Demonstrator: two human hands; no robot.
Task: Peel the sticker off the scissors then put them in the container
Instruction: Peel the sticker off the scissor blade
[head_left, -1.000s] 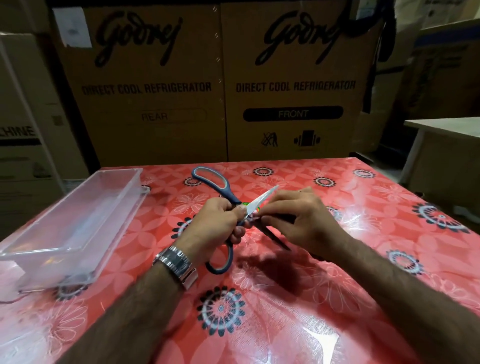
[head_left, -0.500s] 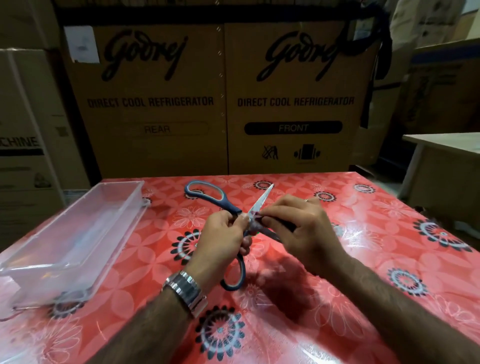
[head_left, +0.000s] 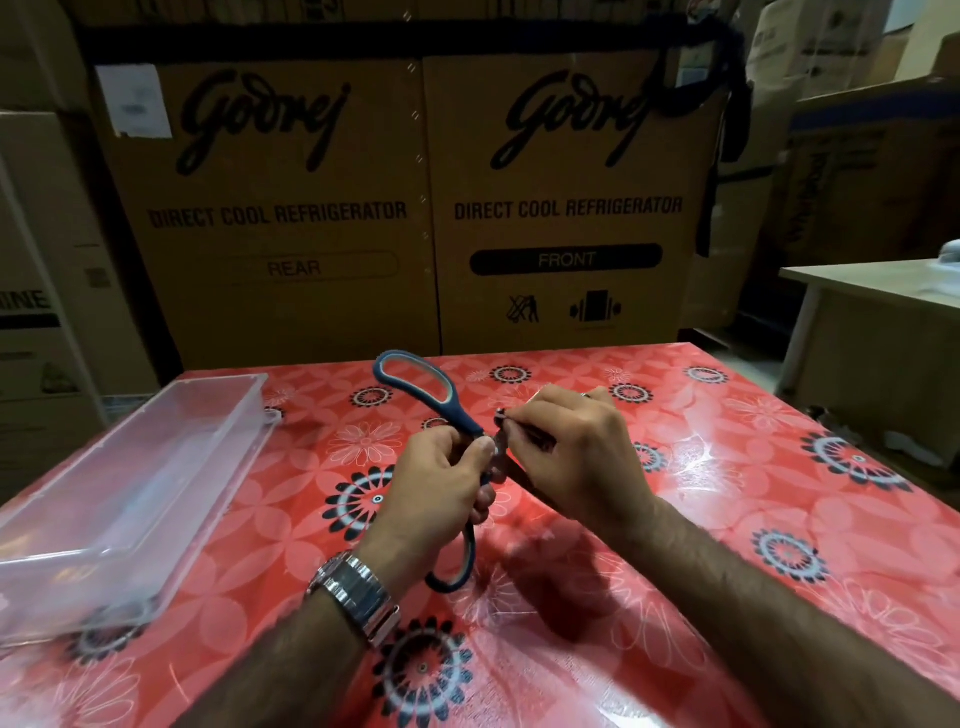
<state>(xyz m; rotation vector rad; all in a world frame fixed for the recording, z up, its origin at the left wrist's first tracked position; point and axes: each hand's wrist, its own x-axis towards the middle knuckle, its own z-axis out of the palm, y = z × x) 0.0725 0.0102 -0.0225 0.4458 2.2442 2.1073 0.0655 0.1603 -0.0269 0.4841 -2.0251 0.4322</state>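
Blue-handled scissors (head_left: 415, 387) are held above the table's middle, one handle loop pointing up and away, the other hanging down below my left hand. My left hand (head_left: 436, 493) grips them near the pivot, thumb on top. My right hand (head_left: 576, 457) covers the blades, and its thumb and forefinger pinch at the blade close to the pivot. The sticker itself is hidden under the fingers. A clear plastic container (head_left: 130, 483) stands to the left on the table and looks empty.
The table (head_left: 779, 493) wears a glossy red floral cloth. Large cardboard refrigerator boxes (head_left: 566, 208) stand right behind its far edge. A second pale table (head_left: 872, 280) is at the right, beyond a gap.
The scissors have swung so the blades sit under my right hand; the bright blade tip seen earlier no longer shows. My right fingers have shifted toward the pivot. The camera has tilted down.
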